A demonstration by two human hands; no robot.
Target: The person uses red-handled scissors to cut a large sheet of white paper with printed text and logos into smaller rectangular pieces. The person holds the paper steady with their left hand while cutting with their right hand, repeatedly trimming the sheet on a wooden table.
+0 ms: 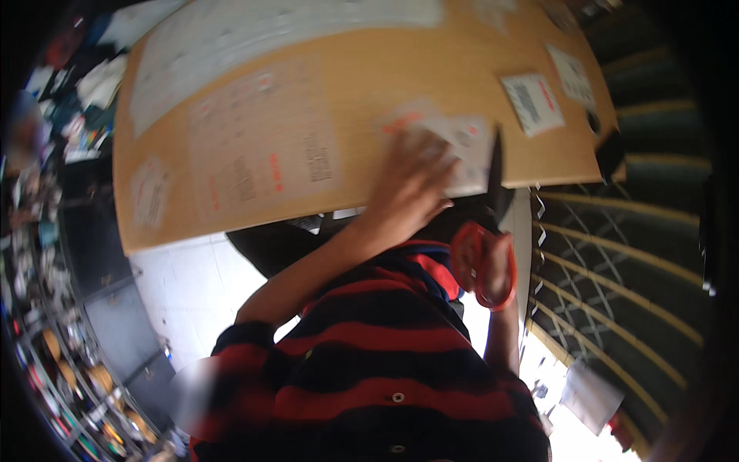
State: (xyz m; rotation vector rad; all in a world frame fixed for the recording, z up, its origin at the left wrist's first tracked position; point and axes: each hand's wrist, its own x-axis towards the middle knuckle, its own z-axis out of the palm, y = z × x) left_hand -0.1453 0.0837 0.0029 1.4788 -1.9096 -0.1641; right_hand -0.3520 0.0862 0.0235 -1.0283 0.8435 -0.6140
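Scissors [491, 209], gripped by red handles [479, 281] in the curled fingers of the right hand [499, 258], blades [495, 160] pointing away across the near edge of the cardboard [356, 108]. Over a pale label [474, 142] beside them, blurred left hand [413, 181]; impossible to tell whether spread or bunched, touching or just above.

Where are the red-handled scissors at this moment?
In the head view, the scissors are right of centre, held in the right hand, pointing up across the near edge of the cardboard, right of the left hand.
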